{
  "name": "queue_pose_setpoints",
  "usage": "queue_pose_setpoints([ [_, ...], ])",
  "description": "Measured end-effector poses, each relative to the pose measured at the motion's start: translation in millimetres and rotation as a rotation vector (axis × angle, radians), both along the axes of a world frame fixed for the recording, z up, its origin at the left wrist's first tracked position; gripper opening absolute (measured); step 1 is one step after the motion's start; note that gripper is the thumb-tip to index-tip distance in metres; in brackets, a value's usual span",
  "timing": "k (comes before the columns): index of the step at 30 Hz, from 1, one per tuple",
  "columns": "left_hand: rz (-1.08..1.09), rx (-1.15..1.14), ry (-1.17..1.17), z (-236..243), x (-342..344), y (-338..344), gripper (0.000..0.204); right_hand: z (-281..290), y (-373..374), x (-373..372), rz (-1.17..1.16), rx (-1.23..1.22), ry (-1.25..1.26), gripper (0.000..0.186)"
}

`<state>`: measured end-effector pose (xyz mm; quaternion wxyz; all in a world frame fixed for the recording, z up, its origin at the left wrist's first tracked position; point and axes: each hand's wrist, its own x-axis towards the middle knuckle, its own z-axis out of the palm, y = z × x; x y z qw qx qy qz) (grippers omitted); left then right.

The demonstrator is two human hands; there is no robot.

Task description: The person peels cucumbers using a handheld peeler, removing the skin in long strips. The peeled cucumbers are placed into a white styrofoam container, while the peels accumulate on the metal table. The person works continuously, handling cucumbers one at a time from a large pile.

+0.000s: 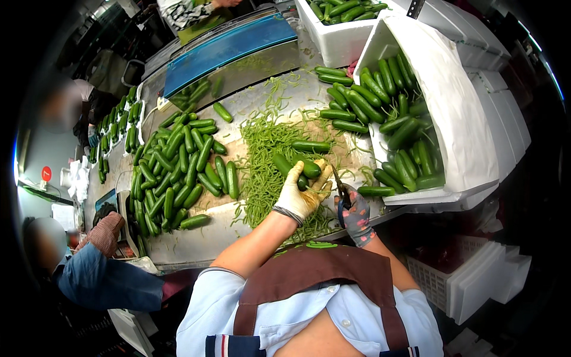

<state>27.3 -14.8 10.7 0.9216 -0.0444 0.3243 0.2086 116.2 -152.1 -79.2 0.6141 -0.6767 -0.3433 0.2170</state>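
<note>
My left hand (302, 197), in a cream glove, is closed around green cucumbers (308, 169), at least two of them, above the table. My right hand (357, 217), in a grey patterned glove, grips a pair of dark scissors (340, 189), whose blades point up beside the left hand's fingers. The fingers partly cover the scissor handles. Beneath both hands spreads a thick layer of thin green stem trimmings (267, 143). A single cucumber (311, 146) lies on it just beyond the left hand.
On the left is a big cucumber pile (178, 169). At right, a lined white foam box (455, 113) lies tipped toward the table with cucumbers inside. Another foam box (342, 49) stands at the back, near a blue-topped metal unit (229, 53). Co-workers are at the left and far side.
</note>
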Motion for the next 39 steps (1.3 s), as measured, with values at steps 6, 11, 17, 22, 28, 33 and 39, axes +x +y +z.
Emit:
queue_pose_setpoints([
  [6, 0.031, 0.047, 0.013, 10, -2, 4, 0.039, 9, -10, -2, 0.139, -0.265, -0.538, 0.042],
  [11, -0.02, 0.071, 0.01, -2, -4, 1, 0.041, 31, 10, -9, 0.14, -0.142, -0.71, 0.041],
  [17, 0.013, 0.016, 0.023, -3, -9, 5, 0.041, 23, 18, -11, 0.17, -0.162, -0.646, 0.036],
  [22, 0.046, -0.014, 0.065, -9, -18, 12, 0.042, 30, 23, -12, 0.295, -0.21, -0.58, 0.035],
  [28, 0.374, -0.161, -0.091, 2, -48, 67, 0.033, -20, 17, -19, 0.28, -0.18, 0.186, 0.03],
  [33, 0.664, 0.683, 0.157, 7, -72, 143, 0.05, 11, 3, -14, 0.305, 0.006, 0.761, 0.03],
  [39, -0.563, 2.185, 0.835, -45, 25, 107, 0.027, 2, 6, -6, 0.312, -0.214, 0.284, 0.028],
])
